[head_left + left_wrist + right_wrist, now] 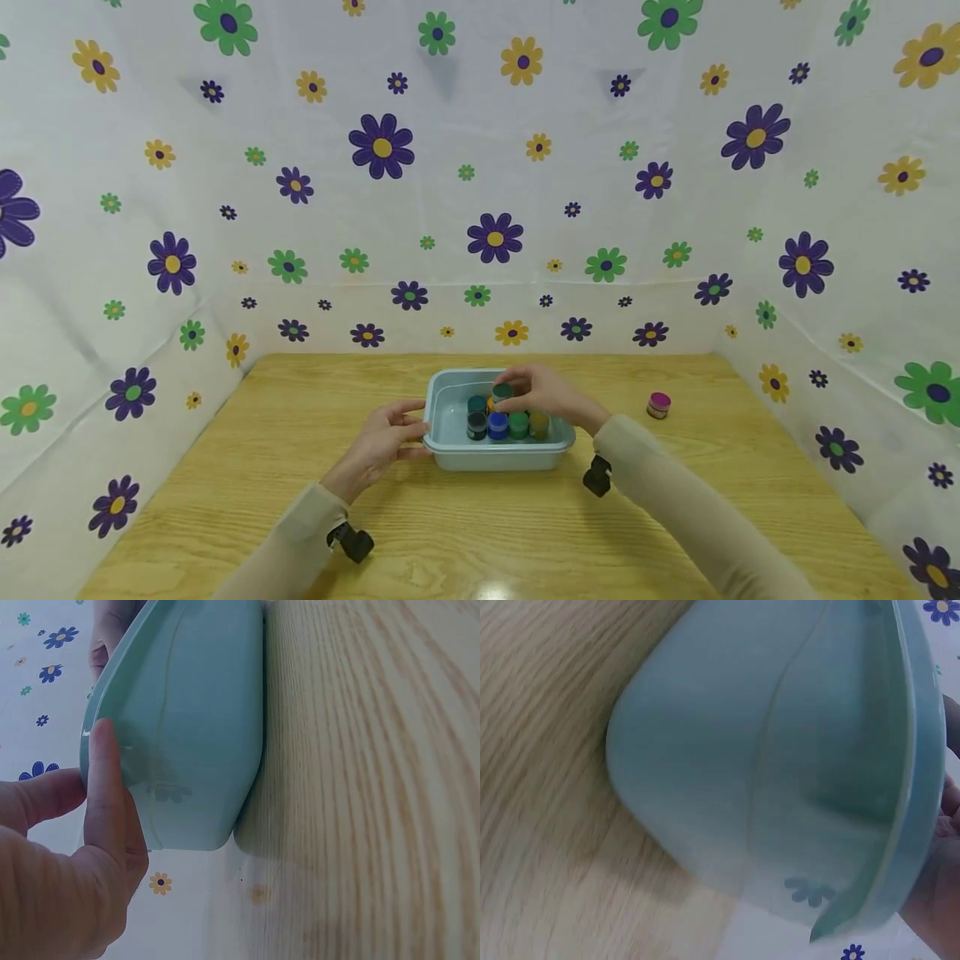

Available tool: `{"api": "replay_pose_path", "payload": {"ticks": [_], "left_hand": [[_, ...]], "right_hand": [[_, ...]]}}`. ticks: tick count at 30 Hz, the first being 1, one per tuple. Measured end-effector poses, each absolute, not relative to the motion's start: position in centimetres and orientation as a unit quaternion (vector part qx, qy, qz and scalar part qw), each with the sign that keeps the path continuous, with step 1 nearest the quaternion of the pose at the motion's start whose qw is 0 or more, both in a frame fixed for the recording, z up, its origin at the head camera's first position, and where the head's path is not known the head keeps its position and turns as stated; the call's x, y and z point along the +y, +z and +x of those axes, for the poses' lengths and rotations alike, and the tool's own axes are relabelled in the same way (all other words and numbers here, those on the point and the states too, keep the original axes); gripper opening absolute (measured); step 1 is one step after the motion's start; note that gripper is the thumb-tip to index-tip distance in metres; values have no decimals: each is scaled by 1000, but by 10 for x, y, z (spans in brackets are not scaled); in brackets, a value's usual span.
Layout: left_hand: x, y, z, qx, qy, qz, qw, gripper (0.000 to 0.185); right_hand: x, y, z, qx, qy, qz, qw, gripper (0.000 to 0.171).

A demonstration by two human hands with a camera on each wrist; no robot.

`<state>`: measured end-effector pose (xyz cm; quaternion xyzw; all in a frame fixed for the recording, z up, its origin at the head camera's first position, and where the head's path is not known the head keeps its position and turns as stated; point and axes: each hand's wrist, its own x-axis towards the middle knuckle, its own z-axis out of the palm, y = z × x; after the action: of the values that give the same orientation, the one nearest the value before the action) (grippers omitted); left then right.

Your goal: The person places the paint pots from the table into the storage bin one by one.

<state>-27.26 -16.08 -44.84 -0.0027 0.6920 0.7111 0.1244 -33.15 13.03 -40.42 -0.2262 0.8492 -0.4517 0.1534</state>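
Gripping the tub (450, 454), left hand (382, 442); right hand (547, 396) apparently pinches a green-lidded jar (502, 392).

Bright, even light with soft shadows; the head view bows at its edges, both wrist views slightly blurred.

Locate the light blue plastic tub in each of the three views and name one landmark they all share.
Head: the light blue tub sits mid-table, lower centre, between the left hand and right hand.
Left wrist: its outer wall fills the upper left, the thumb pressed on its rim.
Right wrist: its outer wall fills the centre and right.
Shared landmark: the wooden table beneath the tub; the flowered backdrop too.
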Motion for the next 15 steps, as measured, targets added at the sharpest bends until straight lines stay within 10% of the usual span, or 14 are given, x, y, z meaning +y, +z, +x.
{"api": "replay_pose_path", "payload": {"ticks": [15], "left_hand": [[-161,-446,-271,692,711,16,128,51]], "right_hand": [[93,-407,-332,836,-474,-224,159,44]]}}
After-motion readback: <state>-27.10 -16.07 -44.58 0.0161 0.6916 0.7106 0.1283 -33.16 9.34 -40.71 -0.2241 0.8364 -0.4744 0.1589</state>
